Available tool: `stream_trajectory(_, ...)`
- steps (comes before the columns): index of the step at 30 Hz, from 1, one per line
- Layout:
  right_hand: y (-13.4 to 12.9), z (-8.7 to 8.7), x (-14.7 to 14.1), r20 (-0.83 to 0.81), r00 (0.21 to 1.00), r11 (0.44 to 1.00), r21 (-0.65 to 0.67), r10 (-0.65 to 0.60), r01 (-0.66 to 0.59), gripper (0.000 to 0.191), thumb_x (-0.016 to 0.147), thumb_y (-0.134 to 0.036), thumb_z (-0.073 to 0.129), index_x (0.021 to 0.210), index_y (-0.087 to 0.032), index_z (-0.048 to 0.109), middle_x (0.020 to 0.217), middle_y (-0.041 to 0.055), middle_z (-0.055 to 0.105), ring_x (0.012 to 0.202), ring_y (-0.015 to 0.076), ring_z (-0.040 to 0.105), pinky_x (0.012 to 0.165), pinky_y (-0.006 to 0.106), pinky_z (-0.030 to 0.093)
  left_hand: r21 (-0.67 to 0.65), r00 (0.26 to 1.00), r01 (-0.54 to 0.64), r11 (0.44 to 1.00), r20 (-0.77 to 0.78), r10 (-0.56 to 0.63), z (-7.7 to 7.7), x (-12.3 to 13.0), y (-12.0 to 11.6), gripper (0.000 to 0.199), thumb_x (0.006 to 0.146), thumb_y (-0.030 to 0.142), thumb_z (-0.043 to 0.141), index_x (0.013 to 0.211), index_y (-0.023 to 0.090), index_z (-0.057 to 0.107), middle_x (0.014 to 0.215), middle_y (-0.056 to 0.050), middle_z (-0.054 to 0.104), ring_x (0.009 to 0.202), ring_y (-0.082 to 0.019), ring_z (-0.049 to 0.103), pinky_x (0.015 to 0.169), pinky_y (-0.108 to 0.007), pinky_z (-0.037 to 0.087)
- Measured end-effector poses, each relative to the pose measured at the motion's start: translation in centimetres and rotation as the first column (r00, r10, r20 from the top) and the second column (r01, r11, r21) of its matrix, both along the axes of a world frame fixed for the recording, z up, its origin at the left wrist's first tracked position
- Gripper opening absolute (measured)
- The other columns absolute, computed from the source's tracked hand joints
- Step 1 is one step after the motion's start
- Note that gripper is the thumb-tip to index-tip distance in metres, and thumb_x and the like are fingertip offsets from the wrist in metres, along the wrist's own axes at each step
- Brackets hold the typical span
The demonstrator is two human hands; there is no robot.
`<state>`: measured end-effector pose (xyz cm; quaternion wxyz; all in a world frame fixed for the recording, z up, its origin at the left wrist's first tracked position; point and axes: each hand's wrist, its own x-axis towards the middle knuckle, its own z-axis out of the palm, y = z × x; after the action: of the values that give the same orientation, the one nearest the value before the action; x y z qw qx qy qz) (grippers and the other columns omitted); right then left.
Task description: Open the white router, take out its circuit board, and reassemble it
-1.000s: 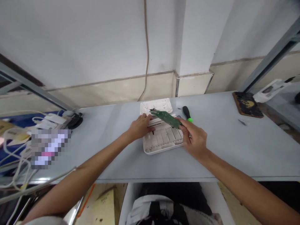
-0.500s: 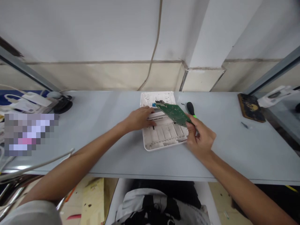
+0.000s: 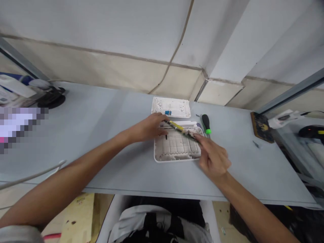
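In the head view, a circuit board (image 3: 181, 128) is tilted nearly edge-on above an open white plastic case (image 3: 174, 157). My right hand (image 3: 214, 156) is closed on the board's right end. My left hand (image 3: 149, 128) grips the upper left rim of the case, thumb reaching inside it; its fingertips lie close to the board's left end, and whether they touch it I cannot tell. Behind the case lies a white cover (image 3: 172, 104), with a small blue part (image 3: 167, 112) on its front edge.
A screwdriver (image 3: 206, 124) with a black and green handle lies right of the case. Farther right are a dark block (image 3: 262, 128) and a small pointed item (image 3: 256, 144). White devices and cables (image 3: 17, 89) crowd the left end of the table (image 3: 121, 168).
The board has turned from showing its green face to nearly edge-on, its left end lowered toward the case. My left hand stays at the rim. The view has tilted and shifted slightly.
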<state>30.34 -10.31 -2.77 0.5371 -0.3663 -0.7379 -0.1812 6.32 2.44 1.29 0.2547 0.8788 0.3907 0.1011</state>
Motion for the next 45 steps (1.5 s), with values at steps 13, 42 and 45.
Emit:
stream_trajectory(13, -0.9, 1.5, -0.5, 0.520, 0.845, 0.992, -0.079, 0.125, -0.098, 0.035, 0.100, -0.003, 0.054, 0.133, -0.001, 0.063, 0.123, 0.0231, 0.075, 0.133, 0.0334, 0.063, 0.110, 0.054, 0.060, -0.233, 0.954, 0.030, 0.972, 0.298, 0.042, 0.1, -2.4, -0.2, 0.028, 0.089, 0.027, 0.061, 0.116, 0.021, 0.068, 0.122, -0.004, 0.073, 0.109, -0.019, 0.071, 0.100, -0.034, 0.057)
stream_trajectory(42, 5.7, 3.3, 6.3, 0.068, 0.955, 0.533, -0.840, 0.290, -0.103, 0.018, 0.096, -0.045, 0.070, 0.104, -0.030, 0.076, 0.121, 0.0043, 0.070, 0.119, 0.0244, 0.062, 0.103, 0.046, 0.053, 0.103, 0.976, 0.216, 0.971, -0.002, -0.217, 3.9, -3.6, -3.4, 0.008, 0.093, 0.029, 0.071, 0.089, 0.022, 0.069, 0.131, -0.007, 0.062, 0.129, -0.026, 0.054, 0.100, -0.039, 0.054)
stream_trajectory(45, 5.2, 2.2, 5.8, 0.101, 0.963, 0.604, -0.794, 0.250, -0.073, 0.017, 0.098, -0.042, 0.068, 0.103, -0.028, 0.076, 0.121, 0.0060, 0.068, 0.120, 0.0255, 0.059, 0.106, 0.049, 0.051, 0.125, 0.969, 0.245, 0.961, -0.018, -0.245, 3.8, -3.3, -3.7, 0.010, 0.097, 0.025, 0.066, 0.088, 0.021, 0.065, 0.126, -0.007, 0.063, 0.128, -0.025, 0.054, 0.095, -0.036, 0.055)
